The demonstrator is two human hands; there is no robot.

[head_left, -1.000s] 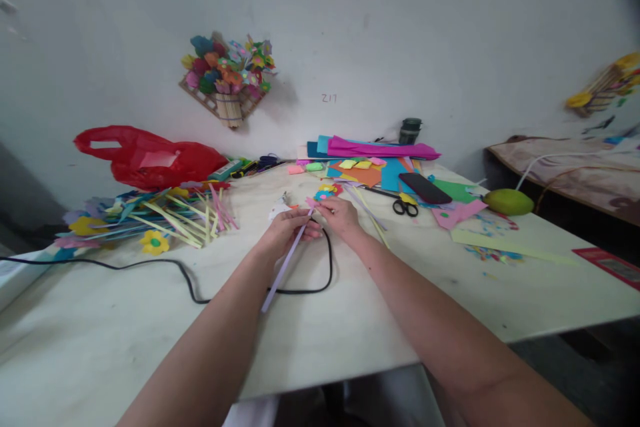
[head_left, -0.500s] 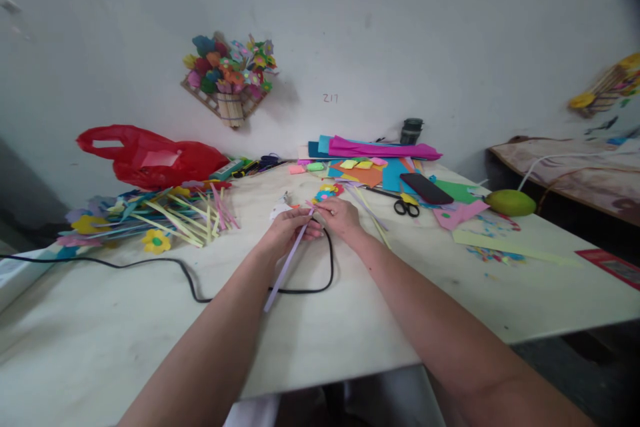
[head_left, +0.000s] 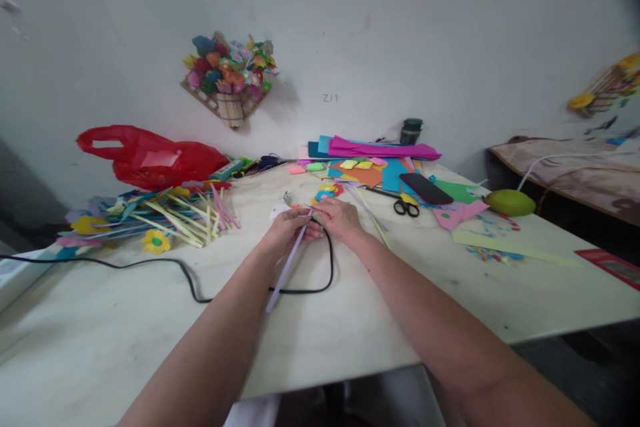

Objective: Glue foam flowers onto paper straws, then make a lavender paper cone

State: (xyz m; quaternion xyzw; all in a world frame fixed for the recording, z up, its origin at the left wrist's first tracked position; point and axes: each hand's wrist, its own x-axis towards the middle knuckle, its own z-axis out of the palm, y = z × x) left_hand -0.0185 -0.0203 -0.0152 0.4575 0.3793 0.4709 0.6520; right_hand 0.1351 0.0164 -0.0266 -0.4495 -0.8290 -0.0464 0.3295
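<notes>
Lilac strip has edged its tail rightward! My left hand pinches its top, right hand alongside, grip unclear; probably light, bendy, best held there.

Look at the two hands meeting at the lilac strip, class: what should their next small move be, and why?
Perhaps the right hand should gently press the top end of the lilac strip while the left hand steadies it. The left hand holds the strip near that end, the right hand is close by, and the lower end sticks out free.
</notes>
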